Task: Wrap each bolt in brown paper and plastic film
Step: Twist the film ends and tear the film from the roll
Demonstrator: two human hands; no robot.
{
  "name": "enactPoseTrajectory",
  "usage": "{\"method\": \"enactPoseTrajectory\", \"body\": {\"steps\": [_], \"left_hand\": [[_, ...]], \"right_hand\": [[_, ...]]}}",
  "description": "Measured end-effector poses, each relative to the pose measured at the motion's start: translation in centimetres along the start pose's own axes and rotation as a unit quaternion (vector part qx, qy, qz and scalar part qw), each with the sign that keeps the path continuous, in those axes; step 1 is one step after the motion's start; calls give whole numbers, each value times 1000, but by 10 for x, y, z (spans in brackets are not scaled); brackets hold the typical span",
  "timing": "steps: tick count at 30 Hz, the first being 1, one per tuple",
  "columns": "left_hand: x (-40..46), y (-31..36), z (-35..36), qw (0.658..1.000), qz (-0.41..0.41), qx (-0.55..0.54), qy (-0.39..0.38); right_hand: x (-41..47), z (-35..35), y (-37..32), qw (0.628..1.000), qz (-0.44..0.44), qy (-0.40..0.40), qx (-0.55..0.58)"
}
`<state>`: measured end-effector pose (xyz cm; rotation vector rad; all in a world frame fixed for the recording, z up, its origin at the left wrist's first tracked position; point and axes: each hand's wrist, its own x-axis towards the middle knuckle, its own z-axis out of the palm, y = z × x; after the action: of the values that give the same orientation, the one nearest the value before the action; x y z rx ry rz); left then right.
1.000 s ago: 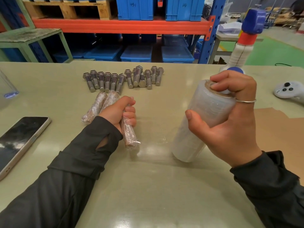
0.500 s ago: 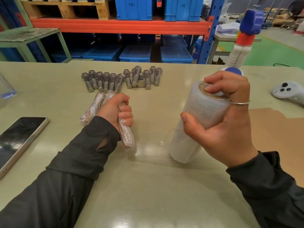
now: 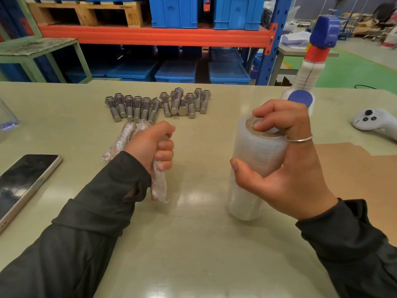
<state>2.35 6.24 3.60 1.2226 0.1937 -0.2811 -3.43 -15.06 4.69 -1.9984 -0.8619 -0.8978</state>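
Left hand [image 3: 155,147]: fist clamped round a wrapped bolt [image 3: 159,186], lower end down toward the table [image 3: 193,244]. Right hand [image 3: 285,160]: curled over an upright film roll [image 3: 253,168], fingertips in its core, thumb on its side. Bare bolts [image 3: 159,104] just beyond left hand.

I see a dark phone [image 3: 23,181] flat on the table [image 3: 193,244] | white controller [image 3: 373,123] lying far side | spray bottle [image 3: 311,67] upright — blue crates [image 3: 176,11] on racking behind
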Motion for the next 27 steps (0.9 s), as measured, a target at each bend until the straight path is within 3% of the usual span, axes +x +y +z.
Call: {"method": "enactPoseTrajectory", "body": {"steps": [2,8,15,21,25,27], "left_hand": [[-1,6,-7,1000,14,14,8],[1,3,-9,1000,17,-14,9],[6,-18,8,993,19,-120,-3],[5,-25,15,985,44,-162,40],[1,-23,12,986,4,-165,17],[-2,-22,10,986,-8,-167,4]], "right_hand": [[-2,-5,6,1000,-12,-3,-23],[-3,2,18,993,33,114,-3],[-9,20,15,992,74,83,56],[-11,19,11,983,122,70,121],[-7,15,6,986,117,84,78],[-4,8,-2,993,36,109,-1]]}}
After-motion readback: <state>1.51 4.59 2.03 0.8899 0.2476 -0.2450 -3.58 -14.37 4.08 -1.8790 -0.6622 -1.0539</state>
